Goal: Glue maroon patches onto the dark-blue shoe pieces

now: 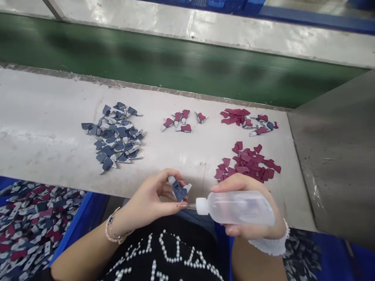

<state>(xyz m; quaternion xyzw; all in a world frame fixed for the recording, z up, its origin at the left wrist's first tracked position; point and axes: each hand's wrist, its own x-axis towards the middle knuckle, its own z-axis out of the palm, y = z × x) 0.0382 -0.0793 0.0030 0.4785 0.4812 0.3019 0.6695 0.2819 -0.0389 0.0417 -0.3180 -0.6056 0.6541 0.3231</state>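
White worktop [181,152], clocked from your left hand [146,201]: blue-grey heap [117,134] at 11 o'clock, maroon heap [249,162] at 2 o'clock. Your right hand [265,188] is wrapped round the translucent bottle [241,208] at 3 o'clock; your left is clamped on one small blue-grey part [179,191], over the near edge.

Place: factory/workshop flr, small-parts workstn | long white-topped bench [49,121] w/ worn, marked surf. | green strip [175,66] behind, looks like conv. belt, metal rail [181,24] past it | sorted piles on top: grey-blue/white pcs [117,134], maroon pcs [249,160] | blue bin [89,208] L, full of loose parts | plain metal panel [336,156] R | clear plastic btl [240,207] at workstn
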